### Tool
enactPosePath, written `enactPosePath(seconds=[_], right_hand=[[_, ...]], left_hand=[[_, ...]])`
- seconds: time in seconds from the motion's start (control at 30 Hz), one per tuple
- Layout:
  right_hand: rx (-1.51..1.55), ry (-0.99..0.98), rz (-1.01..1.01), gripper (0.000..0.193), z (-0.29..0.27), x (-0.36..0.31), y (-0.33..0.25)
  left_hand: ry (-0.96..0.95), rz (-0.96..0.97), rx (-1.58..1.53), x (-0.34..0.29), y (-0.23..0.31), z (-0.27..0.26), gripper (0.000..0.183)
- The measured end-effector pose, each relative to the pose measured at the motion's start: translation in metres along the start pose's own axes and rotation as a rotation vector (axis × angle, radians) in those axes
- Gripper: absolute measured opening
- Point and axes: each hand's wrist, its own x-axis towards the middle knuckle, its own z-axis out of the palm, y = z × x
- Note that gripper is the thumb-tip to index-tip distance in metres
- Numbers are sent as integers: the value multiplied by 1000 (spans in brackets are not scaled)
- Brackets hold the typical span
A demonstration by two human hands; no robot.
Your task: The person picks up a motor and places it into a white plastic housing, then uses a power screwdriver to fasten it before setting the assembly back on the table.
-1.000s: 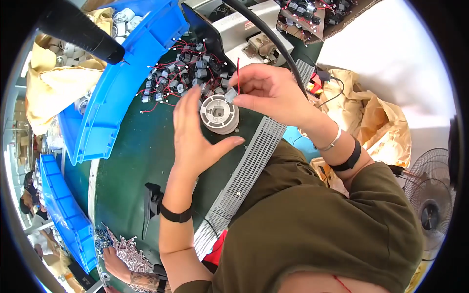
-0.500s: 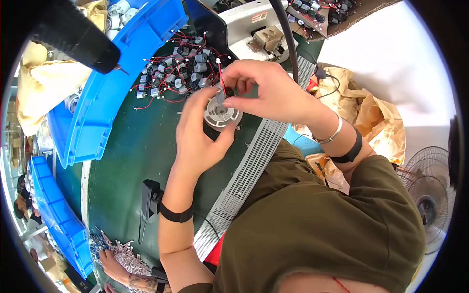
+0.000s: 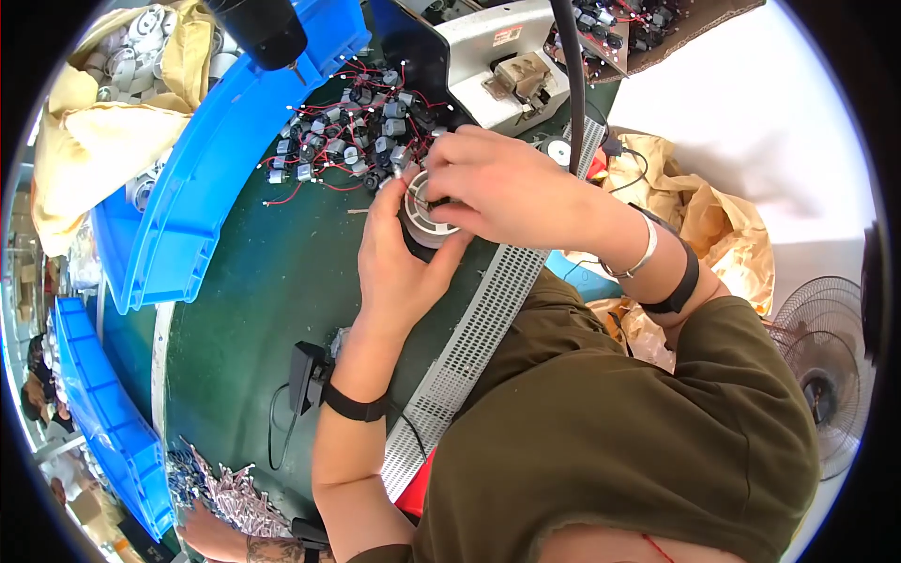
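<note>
My left hand [image 3: 399, 258] is closed around a white round plastic housing [image 3: 418, 223], with thumb and fingers on opposite sides of its rim. Over the housing's opening, my right hand [image 3: 497, 183] has its fingers bent down into it. A dark bit of a small motor [image 3: 437, 203] shows beneath these fingertips; the rest of it is hidden. Just beyond both hands lies a pile of small silver-and-black motors [image 3: 352, 131] with red wires and white plugs.
A black powered screwdriver [image 3: 267, 33] hangs at upper left, over a long blue bin [image 3: 202, 178]. A metal fixture [image 3: 516, 80] stands at the back. Along the green table's near edge runs a perforated metal strip [image 3: 460, 347]. Another person's hand [image 3: 211, 535] touches a wire pile at lower left.
My right hand has lowered the small motor into the housing, and its fingers now cover it. Both hands shifted slightly right in the picture. The screwdriver appears higher and further right.
</note>
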Motion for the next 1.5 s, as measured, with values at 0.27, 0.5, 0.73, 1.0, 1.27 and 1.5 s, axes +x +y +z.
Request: enactPosePath(seconds=[0.27,0.5,0.73,1.0,1.27,1.5], right_hand=[[166,857,25,40,-34,88,-28],[1268,415,-166,44,-65,212,-15],[1192,375,-191,18,-111,127,-14],[842,665,12,14,-105,29,36],[763,801,112,17,-99,17,49],[669,842,224,17,-89,16,50]], left_hand=[[56,349,374,-6,-10,-4,62],[-16,253,194,-8,-5,4,43],[-50,234,173,-5,-7,3,41],[-55,239,254,-7,-13,-2,38],[-59,249,201,-8,-13,1,35],[-60,255,168,-8,-12,-1,37]])
